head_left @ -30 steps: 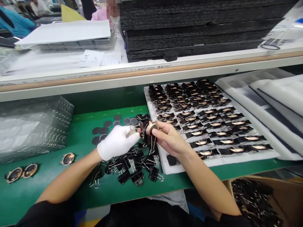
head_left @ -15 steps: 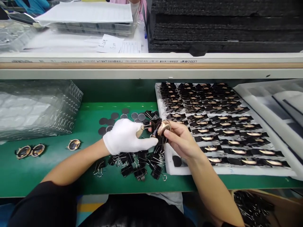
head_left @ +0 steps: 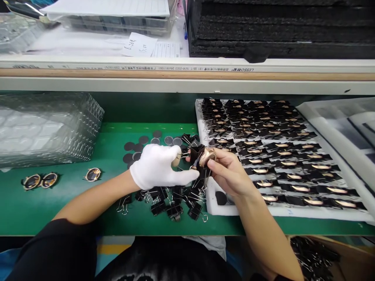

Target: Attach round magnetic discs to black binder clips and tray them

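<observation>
Observe that your white-gloved left hand has opened its digits: one second ago they are bunched together at the wire handle; now the lower digit extends beneath the work, toward the round gold-coloured eyewear rim, while the upper digit stays on the handle of the black binder clip with silver wire levers. Your bare right hand keeps the rim pinched between thumb and fingers. Treat this as a change of hold at the clip, with the rim steadied from the right; the workpiece is judged unfinished, as both hands remain on it. The rim is raised above the green table, near the left edge of the white foam tray. Note the limits of view: your fingers and the dark clip hide the clip's mouth, so you cannot confirm what it bites; the rear of the rim is covered; a second clip below merges with the heap of black clips; and the cardboard box of clips is cut off at lower right.
</observation>
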`<action>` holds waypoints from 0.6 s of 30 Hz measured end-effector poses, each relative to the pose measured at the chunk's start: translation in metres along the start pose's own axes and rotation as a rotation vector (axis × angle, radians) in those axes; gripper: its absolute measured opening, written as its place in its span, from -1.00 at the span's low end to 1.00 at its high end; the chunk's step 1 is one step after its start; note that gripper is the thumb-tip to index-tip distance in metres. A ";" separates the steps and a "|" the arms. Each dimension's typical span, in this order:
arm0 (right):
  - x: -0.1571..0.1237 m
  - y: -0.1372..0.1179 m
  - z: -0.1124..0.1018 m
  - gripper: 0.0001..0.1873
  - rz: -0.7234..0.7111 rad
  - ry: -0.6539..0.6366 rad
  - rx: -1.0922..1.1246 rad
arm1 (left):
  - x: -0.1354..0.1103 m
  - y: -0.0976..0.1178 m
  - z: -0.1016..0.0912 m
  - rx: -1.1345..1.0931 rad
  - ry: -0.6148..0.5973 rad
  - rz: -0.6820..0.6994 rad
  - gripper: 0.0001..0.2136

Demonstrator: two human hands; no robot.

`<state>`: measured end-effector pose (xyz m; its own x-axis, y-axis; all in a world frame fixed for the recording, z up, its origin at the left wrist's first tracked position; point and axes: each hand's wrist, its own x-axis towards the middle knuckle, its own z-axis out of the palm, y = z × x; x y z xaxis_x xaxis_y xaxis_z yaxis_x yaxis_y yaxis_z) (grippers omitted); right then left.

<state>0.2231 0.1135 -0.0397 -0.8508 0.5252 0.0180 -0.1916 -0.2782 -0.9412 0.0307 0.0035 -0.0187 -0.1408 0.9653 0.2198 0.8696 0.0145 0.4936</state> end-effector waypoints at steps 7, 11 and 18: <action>-0.002 0.001 -0.006 -0.76 0.176 0.059 0.152 | 0.004 -0.003 -0.003 -0.096 -0.010 -0.003 -0.61; -0.004 0.000 -0.009 -0.77 0.217 0.023 0.183 | 0.010 -0.004 -0.012 -0.258 -0.252 -0.144 -0.64; -0.007 -0.018 -0.020 -0.86 0.064 0.236 -0.225 | 0.015 -0.012 -0.013 -0.417 -0.316 -0.233 -0.62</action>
<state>0.2423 0.1307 -0.0293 -0.7158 0.6914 -0.0974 -0.0059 -0.1455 -0.9893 0.0119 0.0145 -0.0106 -0.1018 0.9810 -0.1652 0.5629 0.1938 0.8035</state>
